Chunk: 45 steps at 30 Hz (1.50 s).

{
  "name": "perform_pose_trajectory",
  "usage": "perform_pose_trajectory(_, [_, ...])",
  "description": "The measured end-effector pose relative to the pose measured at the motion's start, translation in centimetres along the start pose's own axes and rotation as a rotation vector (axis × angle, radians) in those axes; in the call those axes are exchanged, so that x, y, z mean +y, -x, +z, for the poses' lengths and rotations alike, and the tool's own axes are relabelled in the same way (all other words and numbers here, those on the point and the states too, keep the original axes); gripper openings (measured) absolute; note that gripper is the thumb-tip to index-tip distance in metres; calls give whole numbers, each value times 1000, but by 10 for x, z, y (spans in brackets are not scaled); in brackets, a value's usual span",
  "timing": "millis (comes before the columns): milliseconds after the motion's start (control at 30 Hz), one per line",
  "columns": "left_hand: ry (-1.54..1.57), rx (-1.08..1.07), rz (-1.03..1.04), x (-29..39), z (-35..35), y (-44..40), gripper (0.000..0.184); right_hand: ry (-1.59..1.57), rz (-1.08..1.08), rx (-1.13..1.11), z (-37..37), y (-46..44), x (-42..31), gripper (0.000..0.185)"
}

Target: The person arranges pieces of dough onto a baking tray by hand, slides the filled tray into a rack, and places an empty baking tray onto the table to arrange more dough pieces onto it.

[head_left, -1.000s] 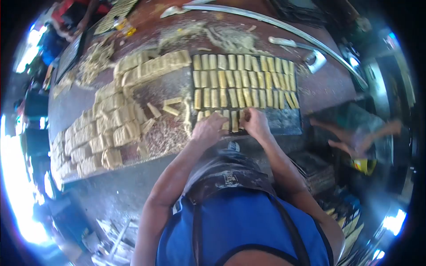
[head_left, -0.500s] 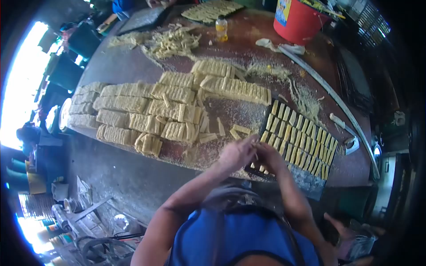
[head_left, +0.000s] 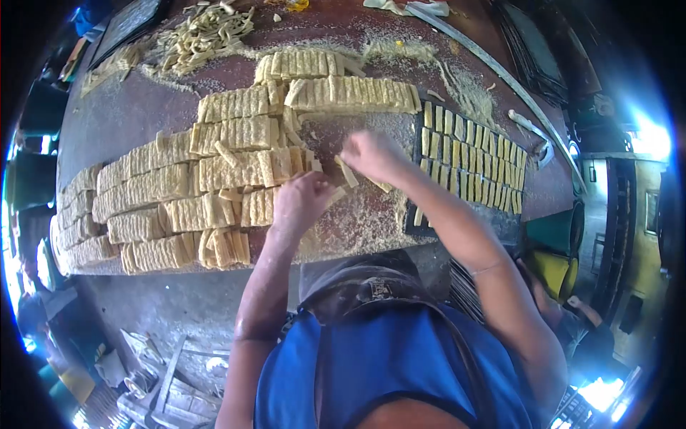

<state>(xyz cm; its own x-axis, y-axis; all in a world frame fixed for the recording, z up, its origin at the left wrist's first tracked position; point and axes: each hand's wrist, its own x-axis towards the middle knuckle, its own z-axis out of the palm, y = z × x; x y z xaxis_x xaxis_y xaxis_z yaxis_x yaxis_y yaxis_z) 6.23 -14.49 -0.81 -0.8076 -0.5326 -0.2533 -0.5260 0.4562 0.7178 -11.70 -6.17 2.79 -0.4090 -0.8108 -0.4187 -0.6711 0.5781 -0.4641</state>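
Rows of pale dough sticks (head_left: 236, 168) lie packed together across the left and middle of the floured table. At their right end my left hand (head_left: 304, 200) is closed, its fingertips pressed on something I cannot make out. My right hand (head_left: 371, 156), a little blurred, is over the table just above a loose stick (head_left: 346, 171); its fingers are curled and what they hold, if anything, is hidden. To the right, a dark tray (head_left: 500, 220) carries spaced rows of sticks, partly behind my right forearm.
A long curved metal strip (head_left: 493, 64) crosses the table's right side. Near it lies a white-handled tool (head_left: 525, 123). A heap of dough scraps (head_left: 204, 36) is at the back left, and dark flat trays (head_left: 532, 53) at the back right. Another person (head_left: 589, 332) is at lower right.
Both hands have left the tray and moved left to the dough sticks, and they are now apart. The head view has also shifted.
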Motion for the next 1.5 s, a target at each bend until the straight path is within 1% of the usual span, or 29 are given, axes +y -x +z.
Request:
perform_pose_trajectory(33, [-203, -28, 42, 7, 10, 4, 35, 100, 87, -95, 19, -2, 8, 37])
perform_pose_trajectory(67, [-409, -55, 88, 12, 18, 5, 37, 139, 95, -84, 26, 2, 1, 32])
perform_pose_trajectory(100, [-499, -175, 61, 19, 19, 6, 42, 174, 12, 141, 54, 0, 11, 29])
perform_pose_trajectory(133, [-503, -180, 70, 14, 24, 7, 42, 209, -71, 370, 76, -3, 24, 25])
perform_pose_trajectory(167, [-492, -54, 159, 4, 32, 9, 42, 203, -60, 378, 75, -2, 26, 25])
perform_pose_trajectory(200, [-479, 70, 253, -2, 36, 11, 42, 134, -35, 302, 70, -1, 30, 30])
perform_pose_trajectory(233, [-447, 87, 242, -1, 37, 12, 38, 61, -5, 226, 66, 3, 36, 36])
perform_pose_trajectory(267, [-345, 145, 322, -9, 39, 8, 34, 51, 21, 240, 58, 11, 47, 36])
perform_pose_trajectory(333, [-84, 17, 102, -5, 33, 7, 27, -447, -94, 219, 35, 39, 87, 26])
perform_pose_trajectory(400, [4, 97, 101, 2, 29, 12, 27, -1067, 21, 191, 15, 83, 127, 24])
perform_pose_trajectory(467, [-107, 119, 199, -5, 37, 11, 27, -1237, 132, 285, 8, 124, 179, 27])
perform_pose_trajectory(500, [-163, 102, 152, 7, 39, 14, 34, -1205, 198, 343, 5, 146, 198, 26])
perform_pose_trajectory(533, [-162, 107, 168, 11, 47, 12, 34, -1172, 260, 396, 3, 166, 219, 27])
perform_pose_trajectory(600, [-365, 268, 261, 9, 63, 12, 41, -1100, 270, 443, 19, 197, 273, 28])
perform_pose_trajectory(667, [-344, 247, 205, 15, 73, 11, 47, -619, 473, 496, 32, 226, 304, 27])
perform_pose_trajectory(733, [-216, 271, -22, 20, 82, 10, 48, -740, 519, 414, 39, 239, 309, 32])
perform_pose_trajectory(800, [-232, 267, -81, 21, 90, 11, 49, -590, 259, 605, 86, 226, 344, 39])
perform_pose_trajectory(833, [-244, 326, -71, 13, 97, 8, 49, -550, 241, 681, 81, 230, 329, 43])
perform_pose_trajectory(867, [-256, 385, -63, 4, 101, 9, 49, -538, 247, 717, 72, 237, 315, 40])
perform_pose_trajectory(933, [-308, 394, -99, 30, 105, 28, 47, -492, 321, 654, 72, 235, 319, 34])
perform_pose_trajectory(967, [-233, 431, -70, 35, 108, 35, 45, -499, 304, 660, 69, 236, 320, 34])
perform_pose_trajectory(1033, [-178, 486, -49, 36, 114, 47, 39, -761, 381, 581, 67, 235, 316, 29])
perform_pose_trajectory(1133, [-89, 505, -100, 33, 121, 62, 35, -638, 345, 559, 65, 235, 317, 28])
perform_pose_trajectory(1267, [-56, 583, -117, 23, 96, 58, 31, -587, 228, 810, 50, 228, 306, 31])
perform_pose_trajectory(1300, [-60, 577, -100, 17, 87, 51, 30, -623, 122, 873, 45, 220, 292, 33])
perform_pose_trajectory(1333, [-63, 565, -81, 19, 78, 43, 29, -647, -9, 874, 38, 208, 269, 29])
perform_pose_trajectory(1400, [-73, 518, -116, 38, 62, 26, 31, -479, -6, 589, 16, 187, 207, 24])
perform_pose_trajectory(1467, [-199, 257, -266, 56, 54, 11, 35, -395, 62, 302, 17, 142, 150, 23])
perform_pose_trajectory(1500, [-192, 246, -262, 54, 55, 7, 35, -250, 29, 299, 27, 118, 128, 24])
